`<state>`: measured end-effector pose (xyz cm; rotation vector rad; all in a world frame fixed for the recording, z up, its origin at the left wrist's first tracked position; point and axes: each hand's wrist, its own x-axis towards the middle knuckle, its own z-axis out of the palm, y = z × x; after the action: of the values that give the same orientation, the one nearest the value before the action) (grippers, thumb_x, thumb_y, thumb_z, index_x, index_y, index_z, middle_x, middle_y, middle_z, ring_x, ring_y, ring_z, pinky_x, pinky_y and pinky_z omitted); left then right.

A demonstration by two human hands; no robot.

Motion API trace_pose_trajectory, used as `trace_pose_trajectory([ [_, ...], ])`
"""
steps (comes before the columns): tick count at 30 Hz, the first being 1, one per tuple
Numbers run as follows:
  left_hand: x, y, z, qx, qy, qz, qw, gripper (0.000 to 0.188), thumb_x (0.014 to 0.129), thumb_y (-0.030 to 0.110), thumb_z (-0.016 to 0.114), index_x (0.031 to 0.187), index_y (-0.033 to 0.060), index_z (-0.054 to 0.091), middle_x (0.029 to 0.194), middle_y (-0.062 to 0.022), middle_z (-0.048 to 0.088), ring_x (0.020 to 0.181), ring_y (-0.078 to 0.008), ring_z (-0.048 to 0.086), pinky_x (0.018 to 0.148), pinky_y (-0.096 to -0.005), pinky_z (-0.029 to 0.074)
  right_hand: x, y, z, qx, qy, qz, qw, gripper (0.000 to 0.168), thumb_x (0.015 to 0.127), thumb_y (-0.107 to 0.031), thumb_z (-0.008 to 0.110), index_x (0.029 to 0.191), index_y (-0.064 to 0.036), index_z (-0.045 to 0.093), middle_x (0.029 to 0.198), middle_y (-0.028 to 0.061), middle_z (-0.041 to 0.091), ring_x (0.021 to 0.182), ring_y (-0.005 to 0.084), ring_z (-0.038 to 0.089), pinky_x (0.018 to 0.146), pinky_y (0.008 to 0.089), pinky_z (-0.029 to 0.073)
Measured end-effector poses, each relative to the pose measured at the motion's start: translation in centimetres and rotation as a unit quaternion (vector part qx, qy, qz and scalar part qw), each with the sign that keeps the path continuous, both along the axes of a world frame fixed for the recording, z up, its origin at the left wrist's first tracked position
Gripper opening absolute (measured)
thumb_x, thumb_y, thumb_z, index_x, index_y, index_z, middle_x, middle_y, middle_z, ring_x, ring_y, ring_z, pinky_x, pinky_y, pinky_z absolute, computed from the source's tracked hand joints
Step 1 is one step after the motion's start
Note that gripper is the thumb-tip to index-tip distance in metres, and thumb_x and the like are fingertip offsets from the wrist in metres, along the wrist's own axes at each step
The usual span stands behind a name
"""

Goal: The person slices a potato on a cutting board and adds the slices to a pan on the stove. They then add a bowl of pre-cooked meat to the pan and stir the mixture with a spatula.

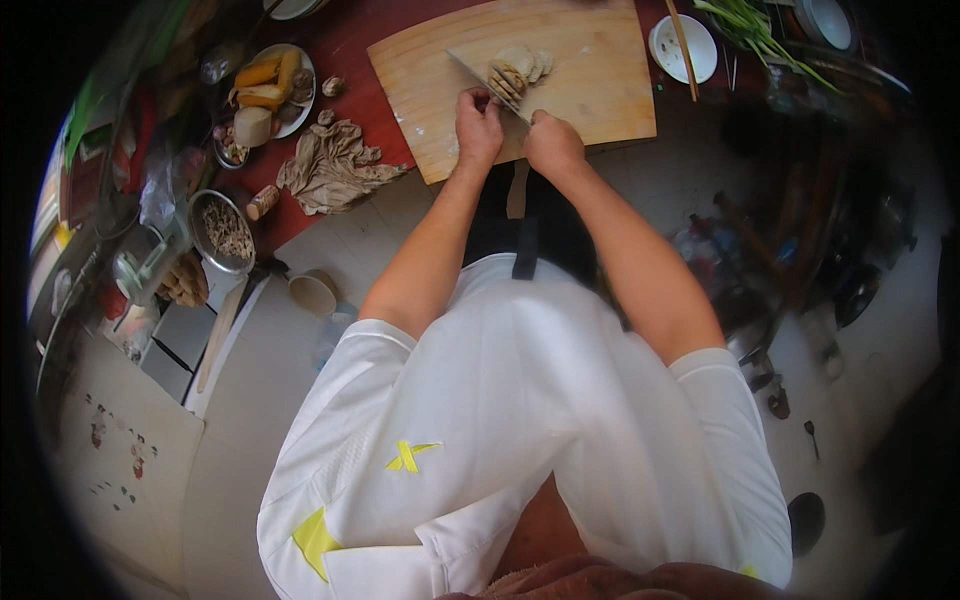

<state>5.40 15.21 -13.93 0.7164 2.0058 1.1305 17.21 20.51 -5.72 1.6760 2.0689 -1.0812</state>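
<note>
My right hand (553,142) grips the handle of a kitchen knife (469,67) over a wooden cutting board (607,82). The blade slants away to the upper left. Just beyond it lie pale round slices (517,58) of some food, overlapping one another. Browner, thicker slices (506,81) sit against the blade's far side. Close to the near side of the blade is my left hand (478,124), fingers curled, fingertips at the blade. Whether those fingers pinch anything is too small to make out.
Left of the board, a crumpled brown cloth (337,165) lies on the red tabletop (352,90). Beyond it are a plate of yellow produce (262,75) and a metal bowl of dried pieces (225,231). A white bowl with chopsticks (682,49) and green stalks (750,34) are at right.
</note>
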Motion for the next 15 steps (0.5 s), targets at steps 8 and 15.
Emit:
trace_pose_trajectory([
  [8, 0.4, 0.8, 1.2, 0.007, 0.001, -0.001, 1.0, 0.021, 0.09, 0.014, 0.06, 0.103, 0.0003, 0.05, 0.092, -0.0093, 0.06, 0.084, -0.0158, 0.056, 0.077, -0.0285, 0.046, 1.0, -0.4, 0.0, -0.033, 0.009, -0.016, 0.999, 0.019, 0.081, -0.008, 0.053, 0.095, -0.002, 0.063, 0.093, 0.0229, 0.066, 0.092, 0.0391, 0.064, 0.078, 0.0466, 0.051],
  [15, 0.6, 0.9, 0.4, -0.007, -0.015, 0.05, 0.999, 0.024, 0.091, 0.016, 0.06, 0.106, -0.0005, 0.051, 0.093, -0.0095, 0.06, 0.085, -0.0168, 0.056, 0.078, -0.0292, 0.046, 3.7, -2.0, 1.3, -0.04, -0.007, -0.04, 0.998, 0.018, 0.082, -0.011, 0.052, 0.093, -0.002, 0.063, 0.091, 0.0223, 0.066, 0.09, 0.0393, 0.064, 0.078, 0.0461, 0.051],
])
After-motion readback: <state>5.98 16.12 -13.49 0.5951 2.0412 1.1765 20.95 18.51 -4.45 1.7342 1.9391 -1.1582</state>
